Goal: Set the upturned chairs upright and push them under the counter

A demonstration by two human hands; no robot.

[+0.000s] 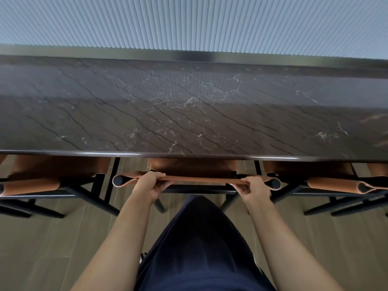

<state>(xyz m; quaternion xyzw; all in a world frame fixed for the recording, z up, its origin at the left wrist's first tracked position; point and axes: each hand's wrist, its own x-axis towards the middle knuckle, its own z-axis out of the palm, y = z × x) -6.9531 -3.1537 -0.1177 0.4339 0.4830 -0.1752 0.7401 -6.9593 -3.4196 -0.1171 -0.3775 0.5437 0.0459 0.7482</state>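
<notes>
A chair with a brown leather seat and black frame (195,169) stands upright right in front of me, its seat partly under the dark marble counter (189,114). My left hand (150,184) grips the left end of its leather backrest strap (197,179). My right hand (255,189) grips the strap's right end. A second chair of the same kind (52,171) stands upright on the left, tucked under the counter. A third (327,179) stands upright on the right, also partly under the counter.
The counter's front edge (189,153) runs across the whole view above the chairs. Behind the counter rises a ribbed pale wall (189,22). Wood-look floor (52,248) lies on both sides of my dark-trousered legs (199,238).
</notes>
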